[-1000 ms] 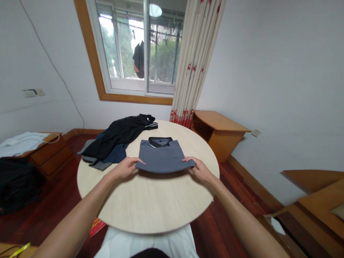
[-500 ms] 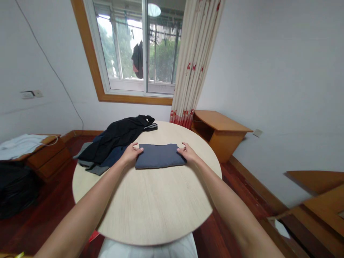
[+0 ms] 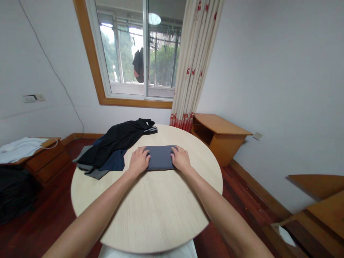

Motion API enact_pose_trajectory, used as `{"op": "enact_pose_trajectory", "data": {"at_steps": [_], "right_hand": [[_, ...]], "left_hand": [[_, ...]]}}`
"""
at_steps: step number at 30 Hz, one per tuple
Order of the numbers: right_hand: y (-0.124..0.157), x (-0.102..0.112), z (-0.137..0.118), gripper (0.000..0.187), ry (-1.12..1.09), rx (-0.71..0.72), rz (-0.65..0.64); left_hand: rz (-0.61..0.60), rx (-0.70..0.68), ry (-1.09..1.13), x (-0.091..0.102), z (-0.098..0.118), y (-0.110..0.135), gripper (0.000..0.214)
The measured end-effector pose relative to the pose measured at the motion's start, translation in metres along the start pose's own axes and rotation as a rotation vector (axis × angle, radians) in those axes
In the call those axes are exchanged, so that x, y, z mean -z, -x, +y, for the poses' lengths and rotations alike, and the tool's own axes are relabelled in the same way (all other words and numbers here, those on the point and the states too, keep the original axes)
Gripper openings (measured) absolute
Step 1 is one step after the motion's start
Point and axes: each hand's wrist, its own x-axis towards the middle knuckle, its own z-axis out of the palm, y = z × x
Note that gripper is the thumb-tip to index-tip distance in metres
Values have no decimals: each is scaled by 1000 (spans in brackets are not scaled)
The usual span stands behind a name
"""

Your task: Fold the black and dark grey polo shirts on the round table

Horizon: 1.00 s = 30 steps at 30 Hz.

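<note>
Cloth of dark slate grey (image 3: 160,157), folded into a flat, narrow rectangle, is seen in the head view on the round, pale wood-grained desk (image 3: 153,211), well back from the near edge, with its long sides running from left to right. Its left end is covered by the left hand (image 3: 139,160), laid palm down with the fingers loosely bent and a little spread; the right end is covered in the same way by the right hand (image 3: 181,158). Neither hand is seen to be closed around anything: the cloth is touched from above, and its middle is left showing between the two thumbs.

Along the far left edge of the desk, apart from the rectangle, a loose heap is carried. On top, a crumpled black fabric garment (image 3: 115,138) is stretched slantwise toward the far edge; beneath it a navy blue cloth piece (image 3: 114,163) is partly shown, and mid-grey fabric (image 3: 98,173) is spread at the left edge.

As far as can be judged, the folding of the slate-grey cloth is all but done, with at most some smoothing left. The heap is touched by neither hand and is judged unfolded.
</note>
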Motion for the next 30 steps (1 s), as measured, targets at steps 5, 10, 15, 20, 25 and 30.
{"op": "enact_pose_trajectory", "data": {"at_steps": [5,10,15,20,25,30], "right_hand": [[-2,-17,-30,53,-15,236,-168],[2,-30,-17,63,-16,193,-249],[7,-22,18,76,-33,112,-299],[-1,-13,34,78,-18,31,-368],[-29,-16,0,71,-4,160,-276],[-51,-40,-17,69,-59,175,-342]], "left_hand": [[-248,-167,-36,-22,31,1,51],[-302,-113,-57,-30,21,4,58],[-328,44,-42,-22,-4,9,65],[-374,124,-80,-11,-20,8,64],[-306,-32,-93,-13,-2,-20,62],[-361,-20,-48,-34,3,-45,59]]}}
